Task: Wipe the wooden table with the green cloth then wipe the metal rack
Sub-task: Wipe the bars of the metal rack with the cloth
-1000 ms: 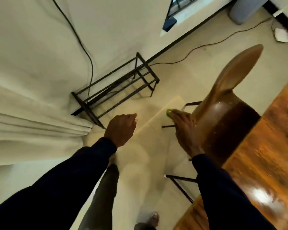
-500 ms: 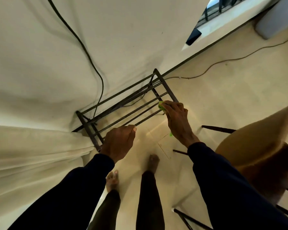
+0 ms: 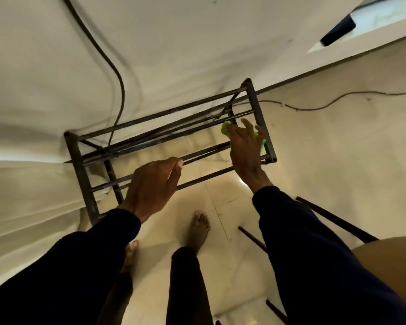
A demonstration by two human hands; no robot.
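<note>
Dark navy long sleeves (image 3: pixel 80 266) reach the wrists; left hand (image 3: pixel 154 184) and right hand (image 3: pixel 245 151) are bare. Dark trousers (image 3: pixel 188 285), bare feet (image 3: pixel 198 228).

Tiled floor (image 3: pixel 338 165) | rack (image 3: pixel 164 114) standing under right hand (image 3: pixel 245 148) | cable (image 3: pixel 324 107) lying beyond it | bare foot (image 3: pixel 198 228) nearer than left hand (image 3: pixel 152 184)

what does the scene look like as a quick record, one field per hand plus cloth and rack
metal rack: on the floor by the wall
right hand: fingers spread, pressing the green cloth on the rack's right end
left hand: loosely curled over the front bars, holding nothing
green cloth: under the right hand, edges showing
</note>
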